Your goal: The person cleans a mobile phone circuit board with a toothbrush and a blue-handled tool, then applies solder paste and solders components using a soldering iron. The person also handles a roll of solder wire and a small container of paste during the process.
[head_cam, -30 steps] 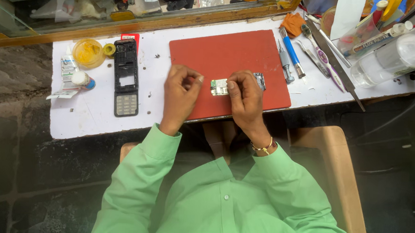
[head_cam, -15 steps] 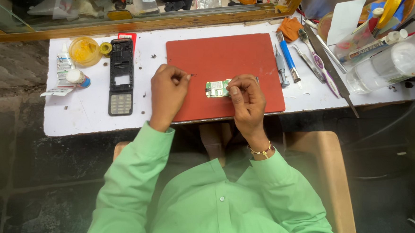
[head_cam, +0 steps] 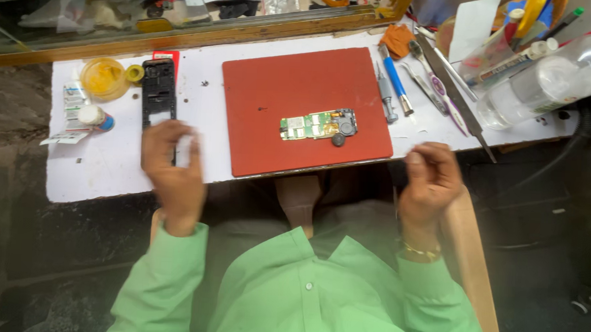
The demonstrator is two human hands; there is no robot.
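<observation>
A green phone circuit board (head_cam: 318, 125) lies alone on the red mat (head_cam: 279, 84), with a small dark round part (head_cam: 338, 140) right beside it. My left hand (head_cam: 170, 173), blurred and with fingers spread, hovers over the lower end of a black phone housing (head_cam: 159, 88) on the white tabletop (head_cam: 106, 169), left of the mat. It holds nothing that I can see. My right hand (head_cam: 433, 176) sits off the mat's right side at the table's front edge. Its fingers are curled in and nothing shows in them. Neither hand touches the board.
A yellow dish (head_cam: 101, 78) and a small tube (head_cam: 96, 117) sit at the far left. Right of the mat lie a blue-handled screwdriver (head_cam: 396, 80), tweezers (head_cam: 441, 93) and a long metal blade (head_cam: 457, 97). A clear plastic bottle (head_cam: 549, 81) lies at the far right.
Both hands have let go of the circuit board and left the mat. The left went left to the phone housing, the right went right to the table edge. The board stays on the mat.
</observation>
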